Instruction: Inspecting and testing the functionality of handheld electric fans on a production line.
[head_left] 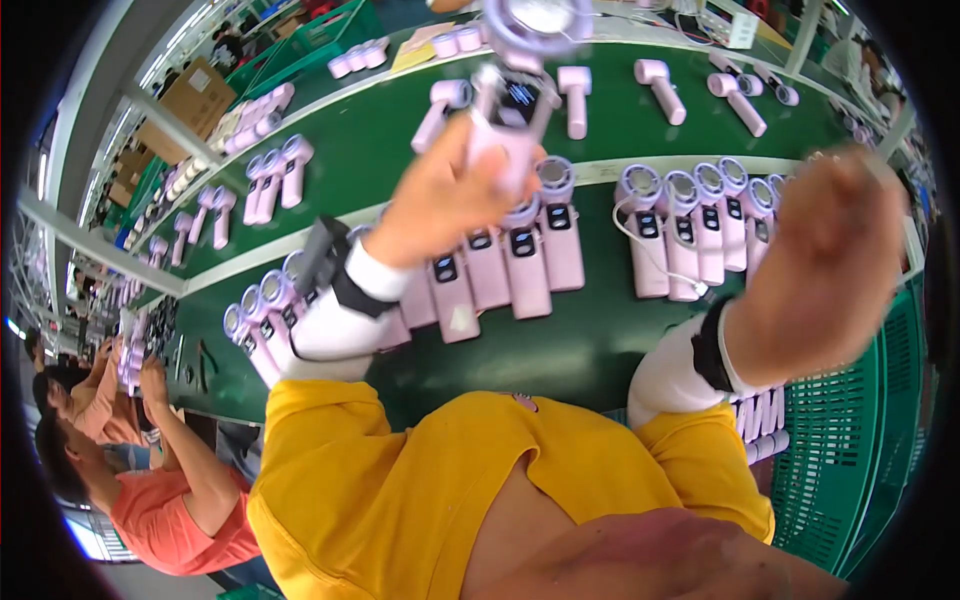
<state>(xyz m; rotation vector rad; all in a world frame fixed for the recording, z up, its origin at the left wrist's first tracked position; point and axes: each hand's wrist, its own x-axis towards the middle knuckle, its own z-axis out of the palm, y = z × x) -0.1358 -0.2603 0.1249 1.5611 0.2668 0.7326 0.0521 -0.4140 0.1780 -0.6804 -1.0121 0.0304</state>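
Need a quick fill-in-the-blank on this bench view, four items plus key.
1. The left hand grips a pink handheld fan by its ____.
2. The plastic basket stands on the person's ____ side.
3. The cable draped over a row of fans is coloured ____.
4. The person's top is coloured ____.

Missing words: handle; right; white; yellow.

Bench [545, 352]: green top; pale rail [610, 171] along its far side.
Centre fan group [563, 248]: pink handheld units, purple ring heads, dark display panels; laid close together, partly covered.
Right fan group [708, 245]: matching units, side by side; white cable [702, 289] among them.
Left fan group [262, 345]: matching units in a slanting row, partly covered.
Rear surface [615, 125]: green, beyond the rail; pink fans [576, 108] lie on it, several spaced apart.
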